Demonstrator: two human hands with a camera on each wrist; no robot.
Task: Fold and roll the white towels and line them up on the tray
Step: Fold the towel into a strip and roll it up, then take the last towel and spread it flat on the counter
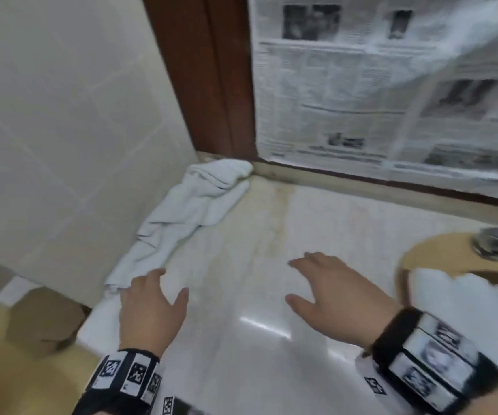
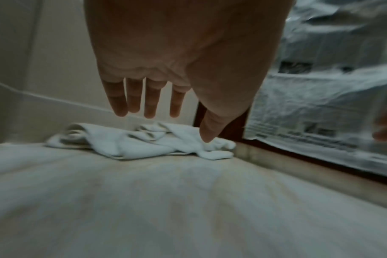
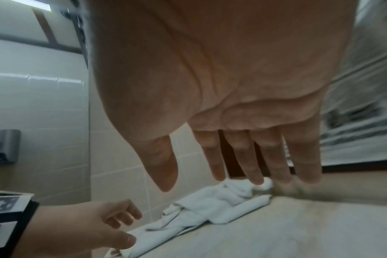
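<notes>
Left grip spread, empty | right grip spread, empty | crumpled towel ahead

A glossy, pale marble-like counter with a yellowish stain ran beneath the hands. Beyond them, crumpled black-and-white newspaper sheets covered a pane set in a dark brown wooden frame. Cream wall tiles stood to the left of the hands. A chrome hexagonal fitting sat to their right. A brown cardboard box lay low at the left, off the counter's edge.
</notes>
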